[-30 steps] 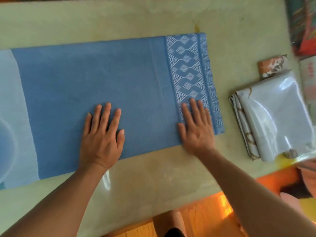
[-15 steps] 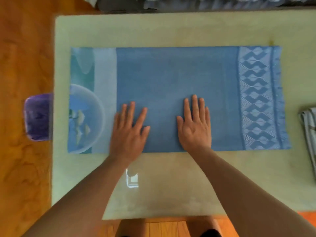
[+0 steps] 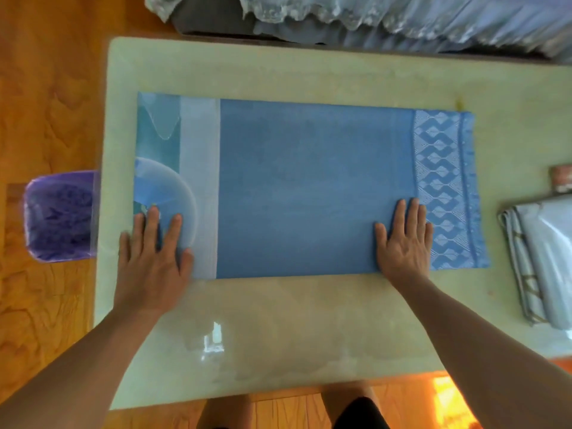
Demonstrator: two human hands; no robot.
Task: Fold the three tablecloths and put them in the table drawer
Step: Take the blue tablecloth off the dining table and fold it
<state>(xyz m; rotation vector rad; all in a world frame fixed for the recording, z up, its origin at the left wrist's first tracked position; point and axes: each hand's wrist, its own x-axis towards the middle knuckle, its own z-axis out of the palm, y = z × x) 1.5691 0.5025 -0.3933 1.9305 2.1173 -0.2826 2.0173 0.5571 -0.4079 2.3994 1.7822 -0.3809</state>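
My flat, released left hand point(image 3: 151, 255) and right hand point(image 3: 404, 239) press the blue tablecloth point(image 3: 309, 187) near its two ends; its long axis runs left-right between them.

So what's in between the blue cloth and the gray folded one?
Nothing: the head view shows only bare table between the blue tablecloth and the folded gray tablecloth.

Your counter point(image 3: 309, 320) is pale green and glossy, standing on an orange wood floor point(image 3: 46, 103); the blue tablecloth point(image 3: 309, 187) lies flat across its middle, folded into a long rectangle; right of that cloth, well apart, a folded grey tablecloth point(image 3: 544, 258) rests at the counter's edge; behind it sits a small patterned bundle point(image 3: 561, 181).
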